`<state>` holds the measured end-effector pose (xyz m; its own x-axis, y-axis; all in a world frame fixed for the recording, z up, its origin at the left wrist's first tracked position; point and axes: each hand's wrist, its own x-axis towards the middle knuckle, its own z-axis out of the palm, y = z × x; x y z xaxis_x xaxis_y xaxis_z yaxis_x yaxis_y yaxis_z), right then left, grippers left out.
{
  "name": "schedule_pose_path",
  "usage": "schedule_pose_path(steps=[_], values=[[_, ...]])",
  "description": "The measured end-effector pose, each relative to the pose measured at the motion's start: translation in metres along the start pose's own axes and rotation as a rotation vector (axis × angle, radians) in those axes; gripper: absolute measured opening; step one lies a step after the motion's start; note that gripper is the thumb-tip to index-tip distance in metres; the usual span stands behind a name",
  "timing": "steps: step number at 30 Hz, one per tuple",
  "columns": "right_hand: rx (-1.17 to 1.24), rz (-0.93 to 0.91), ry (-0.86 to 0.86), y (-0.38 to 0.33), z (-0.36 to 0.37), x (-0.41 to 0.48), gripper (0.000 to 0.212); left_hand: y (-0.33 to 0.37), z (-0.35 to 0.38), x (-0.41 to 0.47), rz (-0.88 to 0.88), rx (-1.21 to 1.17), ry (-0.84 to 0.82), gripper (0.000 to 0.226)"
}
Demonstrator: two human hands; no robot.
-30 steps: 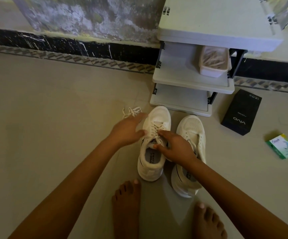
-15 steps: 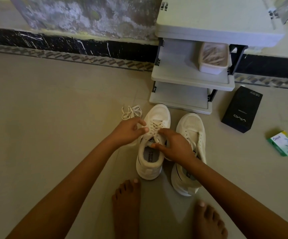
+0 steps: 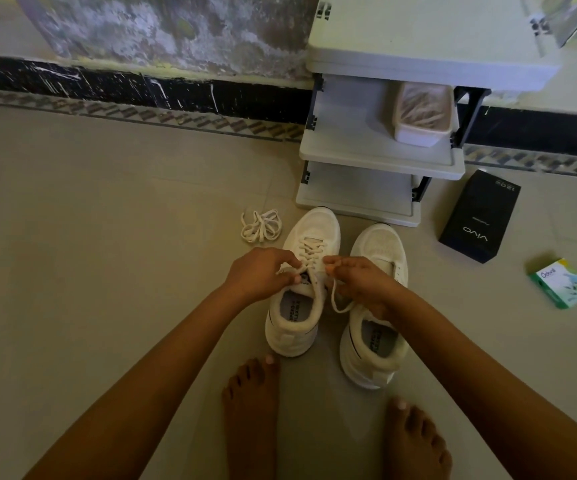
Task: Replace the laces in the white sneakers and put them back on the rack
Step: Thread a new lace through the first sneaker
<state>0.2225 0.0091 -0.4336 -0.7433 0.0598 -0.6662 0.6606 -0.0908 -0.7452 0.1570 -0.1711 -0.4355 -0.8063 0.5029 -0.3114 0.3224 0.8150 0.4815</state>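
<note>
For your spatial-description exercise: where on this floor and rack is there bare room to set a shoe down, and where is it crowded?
Free: the floor left of the loose lace; the rack's middle shelf left of the tub; its bottom shelf. Crowded: before the rack, where the left hand and right hand pinch the threaded lace over the sneakers.

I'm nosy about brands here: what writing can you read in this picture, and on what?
"vivo": black box, upside down; its small corner print is too blurred.
"Odonil": green box.
"SPEED FLEXIBLE": laced sneaker's insole.
Other sneaker's insole: print unreadable.
</note>
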Motion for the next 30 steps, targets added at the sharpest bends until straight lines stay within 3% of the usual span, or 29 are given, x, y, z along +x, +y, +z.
schedule_pose_path(steps=[4,8,11,15,20,30], values=[[-0.192,-0.083,0.101,0.003,0.005,0.000,0.020,0.002,-0.004,-0.002,0.014,0.000,-0.039,0.037],[-0.627,-0.432,0.311,0.009,0.011,-0.003,0.017,0.001,-0.010,-0.003,0.017,-0.164,-0.039,0.035],[-0.736,-0.605,0.258,0.011,0.013,-0.006,0.020,0.003,-0.017,-0.005,0.025,-0.218,0.033,0.034],[-0.890,-0.560,0.221,0.017,0.017,-0.005,0.027,0.009,-0.018,-0.011,0.076,-0.238,0.033,0.036],[-0.881,-0.562,0.277,0.023,0.018,-0.007,0.028,0.018,-0.016,-0.016,0.145,-0.217,0.081,0.028],[-0.810,-0.502,0.283,0.021,0.016,-0.004,0.015,0.036,0.007,-0.031,0.020,-0.118,0.183,0.014]])
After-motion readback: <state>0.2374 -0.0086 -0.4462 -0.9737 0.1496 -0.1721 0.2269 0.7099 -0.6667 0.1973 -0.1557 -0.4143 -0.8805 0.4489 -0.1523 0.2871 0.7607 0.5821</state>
